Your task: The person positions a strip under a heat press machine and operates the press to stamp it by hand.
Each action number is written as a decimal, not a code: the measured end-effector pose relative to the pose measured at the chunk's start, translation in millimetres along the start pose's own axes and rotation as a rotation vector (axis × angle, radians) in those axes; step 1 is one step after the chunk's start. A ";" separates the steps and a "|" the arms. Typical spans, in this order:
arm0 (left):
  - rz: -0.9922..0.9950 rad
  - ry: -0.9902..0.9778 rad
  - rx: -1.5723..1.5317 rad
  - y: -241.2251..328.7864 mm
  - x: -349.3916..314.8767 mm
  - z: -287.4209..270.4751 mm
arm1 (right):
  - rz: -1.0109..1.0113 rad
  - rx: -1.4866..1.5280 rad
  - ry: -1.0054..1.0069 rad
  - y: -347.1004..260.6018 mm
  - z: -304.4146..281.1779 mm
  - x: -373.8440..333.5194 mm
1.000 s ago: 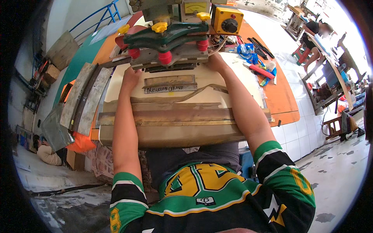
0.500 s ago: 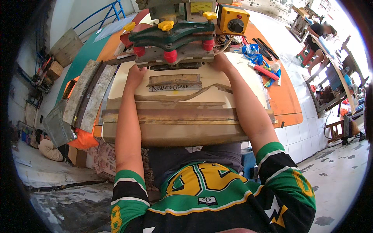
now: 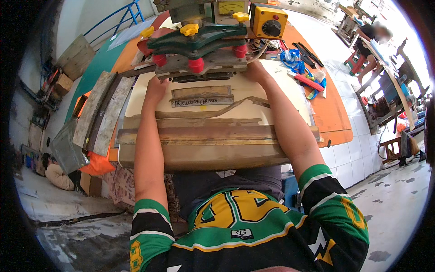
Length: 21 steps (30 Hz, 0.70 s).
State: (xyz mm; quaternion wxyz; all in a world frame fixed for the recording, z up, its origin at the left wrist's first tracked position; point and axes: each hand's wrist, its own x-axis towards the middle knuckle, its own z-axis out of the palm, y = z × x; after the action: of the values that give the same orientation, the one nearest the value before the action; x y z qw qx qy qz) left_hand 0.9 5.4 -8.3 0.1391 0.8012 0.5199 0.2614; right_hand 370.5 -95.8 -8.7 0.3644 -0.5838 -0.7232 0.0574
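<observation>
work in hand: both hands press a cream sheet flat under the head of a green press machine near the far edge of the counter.
left hand: palm down on the sheet's left part, fingers spread flat, closed on nothing.
right hand: at the sheet's right part, just under the machine's head; fingertips are hidden, so i cannot tell whether its grip holds the sheet's edge.
done, as it seems: the sheet lies lined up under the head, over a wooden board at the near edge.
left, as it seems: the pressing itself; the head looks raised, not down.
counts: one sheet, two yellow knobs, three red knobs, one yellow switch box, three long grey strips by the left edge.
</observation>
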 end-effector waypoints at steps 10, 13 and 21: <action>0.010 0.016 -0.086 -5.5 0.0 -2.5 | -0.030 -0.054 0.015 -18.4 -5.8 -2.3; -0.027 0.020 -0.112 16.2 -9.1 -10.8 | -0.057 -0.071 0.021 -7.9 0.0 -0.3; -0.040 0.035 -0.114 14.0 -8.1 -5.3 | -0.031 -0.070 0.038 29.1 17.7 6.9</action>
State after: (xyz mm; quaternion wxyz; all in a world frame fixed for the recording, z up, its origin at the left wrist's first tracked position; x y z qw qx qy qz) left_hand 6.0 -8.1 0.8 0.1808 0.7768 0.5225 0.3016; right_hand 382.9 -74.5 -33.3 0.3582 -0.5858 -0.7268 0.0151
